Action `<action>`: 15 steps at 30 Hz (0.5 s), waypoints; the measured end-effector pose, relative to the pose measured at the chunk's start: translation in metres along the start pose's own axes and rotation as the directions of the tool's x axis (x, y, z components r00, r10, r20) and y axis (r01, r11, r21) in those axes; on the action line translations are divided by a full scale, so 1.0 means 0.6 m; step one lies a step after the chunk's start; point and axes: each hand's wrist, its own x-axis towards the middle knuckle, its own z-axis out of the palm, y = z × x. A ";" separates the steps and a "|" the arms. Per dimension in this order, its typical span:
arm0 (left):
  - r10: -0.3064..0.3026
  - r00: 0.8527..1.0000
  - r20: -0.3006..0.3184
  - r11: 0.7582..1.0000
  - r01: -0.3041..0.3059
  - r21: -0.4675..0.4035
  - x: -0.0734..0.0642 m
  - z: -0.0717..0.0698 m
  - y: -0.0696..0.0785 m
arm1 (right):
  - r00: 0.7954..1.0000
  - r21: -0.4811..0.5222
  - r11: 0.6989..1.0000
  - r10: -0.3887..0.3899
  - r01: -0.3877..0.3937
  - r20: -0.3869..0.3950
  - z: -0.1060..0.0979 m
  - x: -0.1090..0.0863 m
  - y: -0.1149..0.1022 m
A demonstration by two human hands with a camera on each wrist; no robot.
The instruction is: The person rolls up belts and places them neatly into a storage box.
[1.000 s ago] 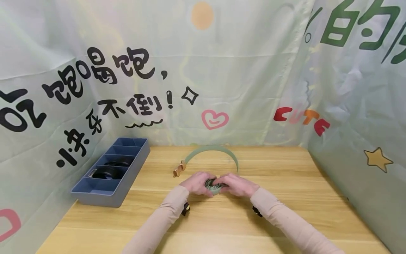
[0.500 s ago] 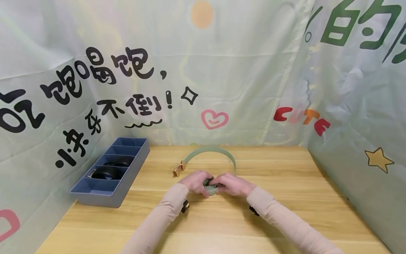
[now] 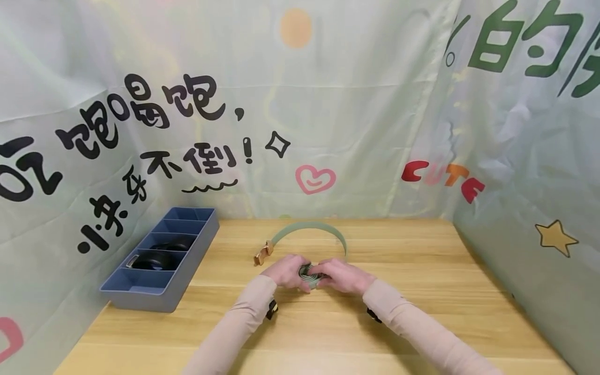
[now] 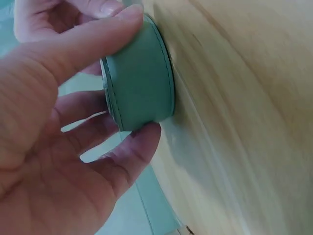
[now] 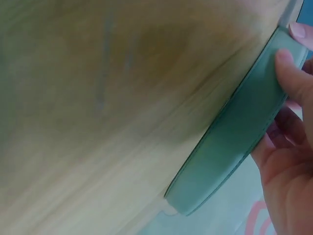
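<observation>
A green belt, its near end wound into a coil, stands on edge on the wooden table between both hands. My left hand holds the coil from the left; in the left wrist view its thumb lies over the stitched outer turn and other fingers support it from the far side. My right hand pinches the belt at the coil's right, fingers reaching toward its centre. In the right wrist view the strap runs out from under the thumb. The loose length arcs behind the hands to a copper-coloured buckle.
At the left of the table stands a blue-grey divided tray. Two of its compartments each hold a rolled black belt, a nearer one and a farther one. Printed cloth walls close off the back and sides.
Both hands and the coil have shifted slightly left, and the right side of the loose arc has drawn in a little. The buckle and tray stay in place while the head view tilts slightly.
</observation>
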 end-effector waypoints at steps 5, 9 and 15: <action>-0.078 0.997 -0.028 0.997 0.078 -0.004 -0.003 0.001 0.002 | 0.999 0.004 1.000 -0.013 0.013 -0.037 0.006 0.007 0.002; -0.078 0.995 -0.061 0.997 0.079 0.019 -0.001 0.003 0.005 | 1.000 0.014 1.000 0.003 -0.003 -0.030 0.004 0.008 0.004; -0.024 1.000 -0.021 0.999 0.024 0.037 0.000 -0.002 0.005 | 1.000 0.003 1.000 0.002 -0.002 0.012 -0.003 0.007 0.008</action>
